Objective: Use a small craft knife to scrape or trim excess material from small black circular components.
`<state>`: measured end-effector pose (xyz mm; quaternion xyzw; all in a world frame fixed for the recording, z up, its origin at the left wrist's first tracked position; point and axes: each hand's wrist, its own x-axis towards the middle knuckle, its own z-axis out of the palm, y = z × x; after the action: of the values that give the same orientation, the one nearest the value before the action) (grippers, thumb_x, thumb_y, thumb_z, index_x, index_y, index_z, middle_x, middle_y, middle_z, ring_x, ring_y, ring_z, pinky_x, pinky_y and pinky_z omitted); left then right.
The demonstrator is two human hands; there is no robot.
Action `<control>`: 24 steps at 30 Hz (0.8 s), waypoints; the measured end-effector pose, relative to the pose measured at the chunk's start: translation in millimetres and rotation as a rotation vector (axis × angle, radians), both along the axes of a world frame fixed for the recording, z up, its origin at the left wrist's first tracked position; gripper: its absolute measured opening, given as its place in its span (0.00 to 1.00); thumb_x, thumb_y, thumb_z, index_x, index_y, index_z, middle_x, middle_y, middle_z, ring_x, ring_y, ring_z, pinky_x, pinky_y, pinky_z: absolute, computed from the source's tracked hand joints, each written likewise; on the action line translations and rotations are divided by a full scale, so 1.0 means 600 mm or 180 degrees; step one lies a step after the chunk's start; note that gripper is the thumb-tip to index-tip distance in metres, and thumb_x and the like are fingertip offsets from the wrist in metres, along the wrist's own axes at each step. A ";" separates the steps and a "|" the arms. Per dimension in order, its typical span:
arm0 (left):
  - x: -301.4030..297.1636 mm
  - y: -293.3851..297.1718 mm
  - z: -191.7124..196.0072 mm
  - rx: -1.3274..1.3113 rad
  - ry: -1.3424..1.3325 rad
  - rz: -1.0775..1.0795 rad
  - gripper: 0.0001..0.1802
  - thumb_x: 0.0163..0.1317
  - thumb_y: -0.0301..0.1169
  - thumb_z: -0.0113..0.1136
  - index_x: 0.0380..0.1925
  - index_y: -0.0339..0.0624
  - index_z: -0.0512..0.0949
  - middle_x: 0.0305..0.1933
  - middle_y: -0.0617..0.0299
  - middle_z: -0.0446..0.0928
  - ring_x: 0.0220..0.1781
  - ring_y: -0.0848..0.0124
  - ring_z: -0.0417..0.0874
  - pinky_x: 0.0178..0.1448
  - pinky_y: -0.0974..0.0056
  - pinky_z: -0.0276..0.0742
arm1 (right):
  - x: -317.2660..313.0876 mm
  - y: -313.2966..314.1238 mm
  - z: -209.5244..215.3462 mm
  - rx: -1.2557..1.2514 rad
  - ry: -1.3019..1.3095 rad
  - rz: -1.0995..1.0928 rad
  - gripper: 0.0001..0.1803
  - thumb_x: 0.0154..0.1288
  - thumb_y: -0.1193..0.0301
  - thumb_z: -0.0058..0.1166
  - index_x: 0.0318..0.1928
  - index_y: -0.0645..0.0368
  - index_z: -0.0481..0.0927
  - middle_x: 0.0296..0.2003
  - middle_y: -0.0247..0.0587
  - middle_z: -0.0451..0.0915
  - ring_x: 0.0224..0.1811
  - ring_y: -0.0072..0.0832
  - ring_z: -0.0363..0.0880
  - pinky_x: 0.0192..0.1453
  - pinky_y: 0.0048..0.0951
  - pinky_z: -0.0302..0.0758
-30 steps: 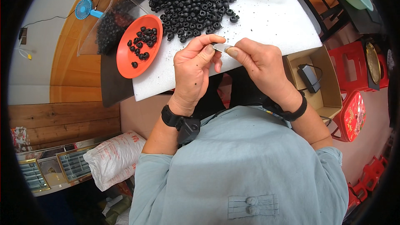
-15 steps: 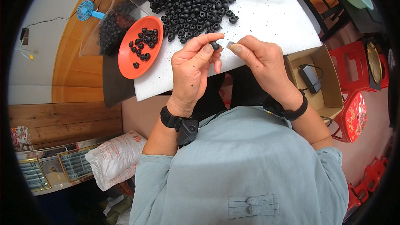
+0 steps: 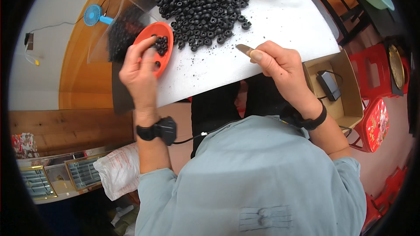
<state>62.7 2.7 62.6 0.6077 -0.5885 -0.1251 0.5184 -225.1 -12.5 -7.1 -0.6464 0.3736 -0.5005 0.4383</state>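
Right hand (image 3: 280, 63) clamped on a small knife (image 3: 243, 48), blade pointing left over white surface (image 3: 280, 28). Left hand (image 3: 139, 70) at red plate (image 3: 154, 29), fingers blurred; cannot tell if gripping anything. Round black pieces (image 3: 162, 47) lie in plate. Beyond, on surface: large black heap (image 3: 201, 8) of similar pieces. Open cardboard box (image 3: 352, 104) near right wrist.

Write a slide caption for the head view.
Left hand at an orange-red plate of small black pieces; right hand holding a short blade over a white board.
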 end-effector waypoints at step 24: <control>-0.151 -0.107 -0.045 -0.0743 -0.2308 -0.1756 0.06 0.55 0.17 0.66 0.32 0.37 0.81 0.31 0.59 0.77 0.35 0.61 0.77 0.37 0.59 0.74 | -0.036 0.002 0.000 0.0593 -0.1144 0.0117 0.16 0.79 0.63 0.53 0.37 0.63 0.84 0.18 0.27 0.71 0.20 0.13 0.65 0.25 0.19 0.61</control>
<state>-27.9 -61.8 35.3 0.3706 -0.8813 0.0293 0.2916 -246.4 -11.4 -7.4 -0.5100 0.3221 -0.5631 0.5649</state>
